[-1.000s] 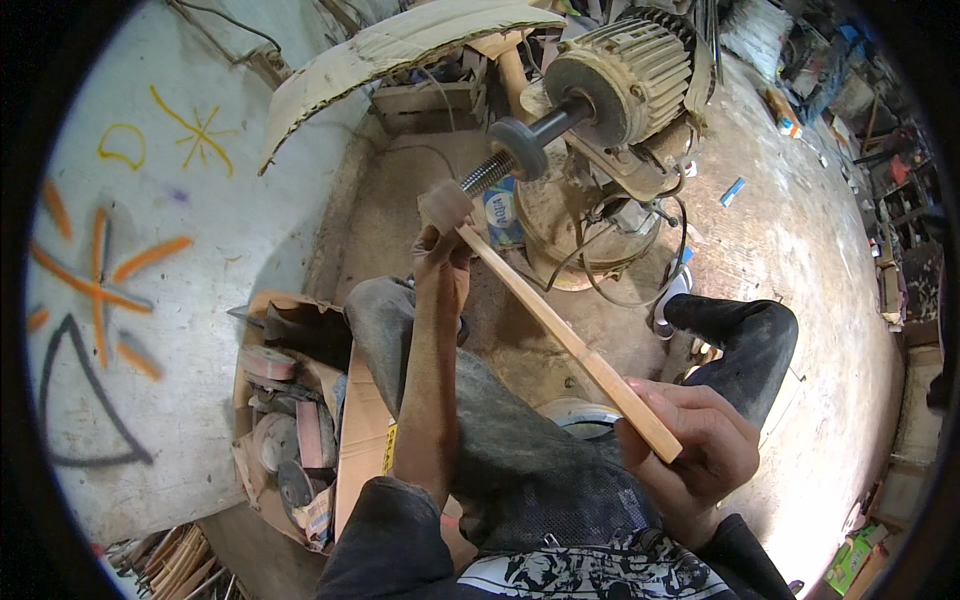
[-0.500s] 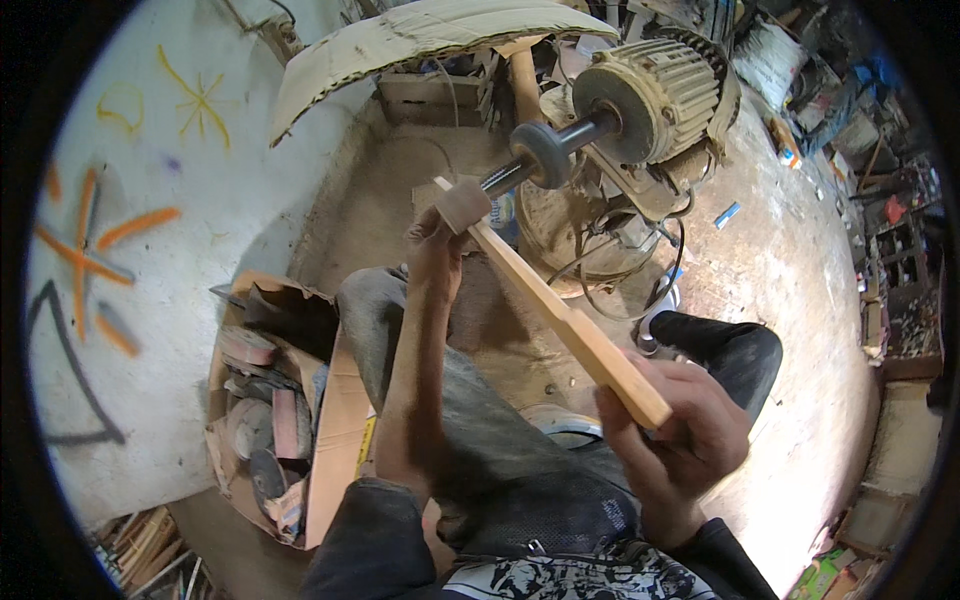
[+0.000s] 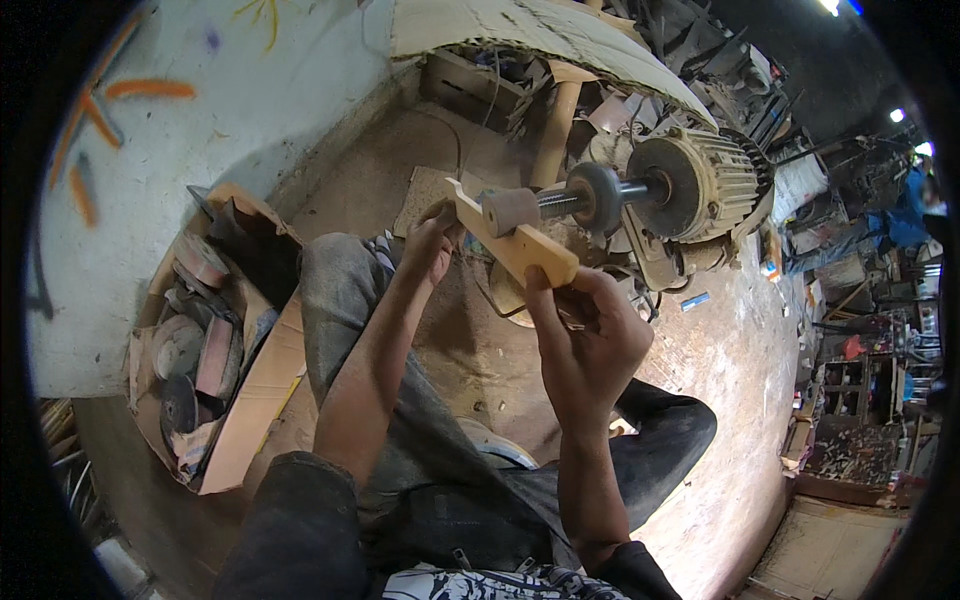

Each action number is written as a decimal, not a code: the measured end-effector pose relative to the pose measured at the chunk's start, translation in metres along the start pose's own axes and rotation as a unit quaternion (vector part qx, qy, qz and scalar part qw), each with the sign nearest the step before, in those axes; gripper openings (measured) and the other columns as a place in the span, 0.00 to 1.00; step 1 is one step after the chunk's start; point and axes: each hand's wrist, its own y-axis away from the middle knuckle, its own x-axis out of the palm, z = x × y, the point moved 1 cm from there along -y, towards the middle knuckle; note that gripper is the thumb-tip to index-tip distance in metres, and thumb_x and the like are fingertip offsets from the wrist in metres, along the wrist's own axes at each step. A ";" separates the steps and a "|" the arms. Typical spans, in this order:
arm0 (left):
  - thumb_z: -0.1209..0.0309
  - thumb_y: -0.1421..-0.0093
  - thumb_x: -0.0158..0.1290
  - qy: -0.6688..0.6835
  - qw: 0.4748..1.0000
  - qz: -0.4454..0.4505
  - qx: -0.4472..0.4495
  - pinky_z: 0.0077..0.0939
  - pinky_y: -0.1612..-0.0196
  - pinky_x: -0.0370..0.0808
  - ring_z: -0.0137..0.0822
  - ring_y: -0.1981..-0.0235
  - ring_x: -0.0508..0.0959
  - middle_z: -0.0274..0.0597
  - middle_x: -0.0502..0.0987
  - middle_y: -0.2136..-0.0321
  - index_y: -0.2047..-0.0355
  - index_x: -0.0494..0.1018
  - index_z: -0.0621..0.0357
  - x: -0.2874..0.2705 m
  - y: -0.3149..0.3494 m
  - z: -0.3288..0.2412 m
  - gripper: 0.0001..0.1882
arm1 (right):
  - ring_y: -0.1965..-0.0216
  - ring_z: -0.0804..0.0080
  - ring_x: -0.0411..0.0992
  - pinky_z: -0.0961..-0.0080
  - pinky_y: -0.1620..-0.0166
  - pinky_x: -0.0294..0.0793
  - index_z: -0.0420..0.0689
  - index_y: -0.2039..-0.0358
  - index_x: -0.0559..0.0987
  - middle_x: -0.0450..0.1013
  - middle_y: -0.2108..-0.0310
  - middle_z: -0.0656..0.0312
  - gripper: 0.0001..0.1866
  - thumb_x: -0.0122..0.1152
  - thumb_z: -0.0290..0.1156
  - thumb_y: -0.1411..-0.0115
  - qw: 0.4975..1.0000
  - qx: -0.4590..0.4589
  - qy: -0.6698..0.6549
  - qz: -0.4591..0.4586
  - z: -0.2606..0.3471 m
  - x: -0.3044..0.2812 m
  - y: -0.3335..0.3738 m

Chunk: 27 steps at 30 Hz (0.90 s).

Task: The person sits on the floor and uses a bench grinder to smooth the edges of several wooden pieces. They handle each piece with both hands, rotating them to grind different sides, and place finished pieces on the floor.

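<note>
A long, shaped piece of wood [image 3: 510, 250] slants between my two hands. My left hand [image 3: 432, 240] is closed around its far end. With thumb and fingers my right hand [image 3: 590, 325] pinches the near end. Against the wood's upper side sits a small brown sanding drum [image 3: 510, 212] at the tip of a threaded shaft [image 3: 562, 203]. Behind the drum, a dark round wheel [image 3: 597, 198] is on the same shaft, which comes out of a dusty ribbed electric motor [image 3: 690, 185]. Whether the drum is spinning I cannot tell.
On my left stands an open cardboard box [image 3: 265, 400] full of worn discs and sanding drums. A cardboard sheet [image 3: 540, 40] arches above the work. Cables lie under the motor, and a small blue object [image 3: 696, 300] is on the floor. Cluttered shelves [image 3: 850, 390] line the right.
My right hand has moved forward and up, nearer the drum, turning the wood to a flatter slant. The drum now meets the wood further along its length. The whole view has shifted.
</note>
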 end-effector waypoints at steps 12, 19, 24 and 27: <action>0.73 0.42 0.52 -0.017 1.000 0.011 -0.011 0.25 0.53 0.74 0.34 0.58 0.76 0.46 0.73 0.59 0.53 0.66 0.68 0.006 -0.002 0.003 0.18 | 0.74 0.80 0.75 0.86 0.70 0.72 0.35 0.74 0.76 0.75 0.79 0.60 0.08 0.68 0.24 0.51 0.998 -0.032 0.052 -0.008 0.006 -0.001 0.004; 0.72 0.43 0.54 -0.125 0.991 0.051 0.029 0.24 0.55 0.73 0.32 0.59 0.75 0.45 0.75 0.62 0.57 0.71 0.69 0.045 0.028 -0.026 0.16 | 0.67 0.65 0.78 0.78 0.65 0.77 0.36 0.71 0.77 0.77 0.69 0.49 0.11 0.69 0.21 0.56 0.991 -0.089 0.099 -0.013 0.041 -0.045 0.053; 0.72 0.43 0.54 -0.186 0.975 0.096 0.079 0.27 0.55 0.72 0.33 0.60 0.75 0.44 0.76 0.62 0.57 0.73 0.69 0.062 0.048 -0.038 0.15 | 0.68 0.62 0.78 0.77 0.66 0.78 0.34 0.70 0.76 0.76 0.70 0.44 0.13 0.70 0.20 0.57 0.992 -0.100 0.074 -0.010 0.055 -0.066 0.081; 0.70 0.43 0.54 -0.186 0.970 0.127 0.096 0.29 0.55 0.72 0.33 0.60 0.75 0.45 0.76 0.61 0.56 0.73 0.68 0.065 0.056 -0.039 0.17 | 0.66 0.60 0.78 0.75 0.63 0.78 0.35 0.69 0.75 0.76 0.69 0.44 0.14 0.69 0.20 0.57 0.992 -0.108 0.064 -0.022 0.061 -0.074 0.092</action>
